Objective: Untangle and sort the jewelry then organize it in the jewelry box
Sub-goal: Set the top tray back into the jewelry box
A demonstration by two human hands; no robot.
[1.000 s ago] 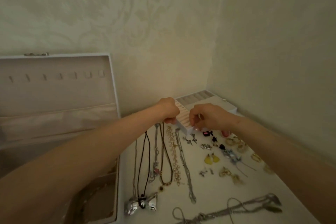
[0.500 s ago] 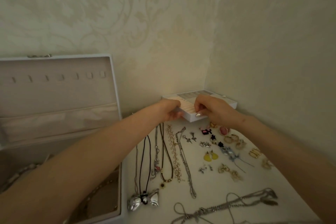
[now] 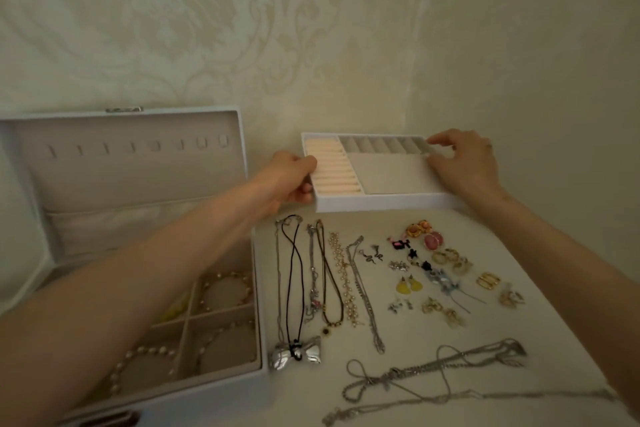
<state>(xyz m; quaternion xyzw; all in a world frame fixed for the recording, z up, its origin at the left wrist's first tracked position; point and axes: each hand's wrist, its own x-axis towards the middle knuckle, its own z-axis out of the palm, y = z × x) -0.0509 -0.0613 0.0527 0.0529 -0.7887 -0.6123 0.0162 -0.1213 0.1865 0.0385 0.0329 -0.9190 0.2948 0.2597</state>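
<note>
The white tray [image 3: 381,199] was at the back of the counter [image 3: 415,333] against the wall, just behind the rows of necklaces [image 3: 325,288] and earrings [image 3: 446,270]. The left hand [image 3: 289,177] gripped its left end, thumb over the rim. The right hand [image 3: 464,166] curled its fingers over the far right corner. The open jewelry box [image 3: 194,395] stood at the left, with bead bracelets [image 3: 225,281] in its compartments.

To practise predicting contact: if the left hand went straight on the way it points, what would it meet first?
The white tray: the left hand grips its left edge, so the peach ring rolls come next, probably.
</note>
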